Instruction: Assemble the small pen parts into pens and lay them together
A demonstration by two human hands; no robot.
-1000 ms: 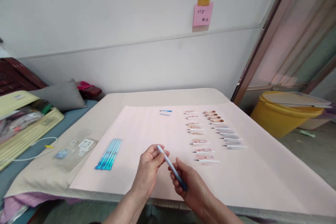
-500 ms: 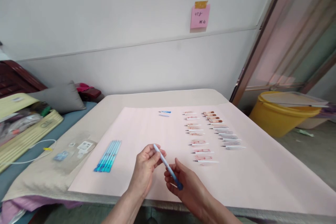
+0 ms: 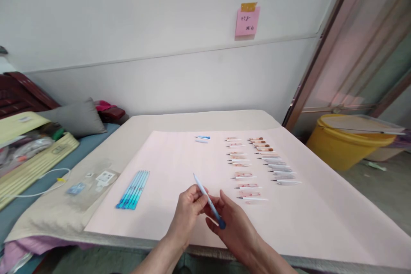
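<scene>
A slim pen (image 3: 205, 195), pale blue shading to a dark blue rounded end, is held tilted above the front of the pale pink sheet (image 3: 180, 158). My left hand (image 3: 189, 207) pinches it around the middle between thumb and fingers. Its narrow tip points up and away to the left. My right hand (image 3: 237, 227) curls its fingers about the lower, dark blue part, partly behind the pen. To the left lies a row of several blue gradient pens (image 3: 133, 190), side by side. A blue-and-white pen (image 3: 203, 137) and a light blue piece (image 3: 201, 141) rest farther back.
Right of centre, several white pens with pink-patterned parts (image 3: 245, 175) form a column. Beside them lie brown-patterned pens (image 3: 261, 145) and grey ones (image 3: 282, 175). Clear plastic packaging (image 3: 99, 184) is at the left. A yellow bucket (image 3: 337, 145) stands beyond the right edge.
Both hands have shifted slightly right. My left hand now grips lower along the pen, closer to my right hand, and the pen's pointed tip sticks out farther above the fingers.
</scene>
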